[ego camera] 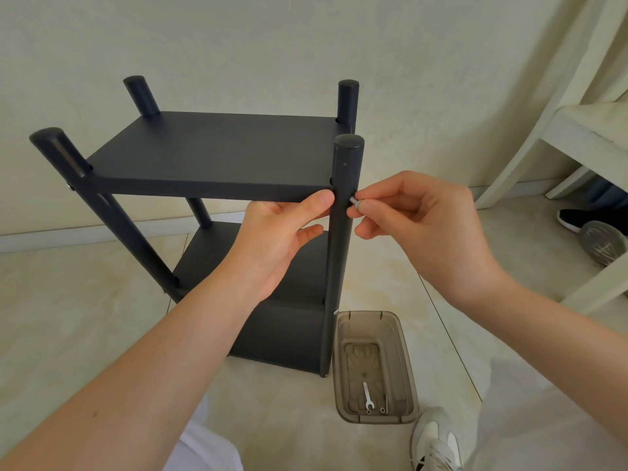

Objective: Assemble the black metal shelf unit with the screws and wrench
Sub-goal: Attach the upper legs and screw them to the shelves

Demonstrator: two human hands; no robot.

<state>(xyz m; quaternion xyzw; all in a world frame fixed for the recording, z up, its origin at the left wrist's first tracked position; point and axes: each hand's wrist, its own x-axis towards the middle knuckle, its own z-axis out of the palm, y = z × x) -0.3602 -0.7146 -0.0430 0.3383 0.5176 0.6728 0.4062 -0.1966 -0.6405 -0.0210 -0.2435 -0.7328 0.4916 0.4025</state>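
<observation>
In the fingers (370, 208) of the right hand (421, 229) a small silver screw (353, 200) is pinched against the near post (341, 260): tiny and likely slippery, best held by its head. The top shelf (210, 154) is gripped at its edge by the left hand (278, 236). The black metal shelf unit (282, 331), matte, round-posted, judged stiff and light, is stood on the floor (85, 300).
</observation>
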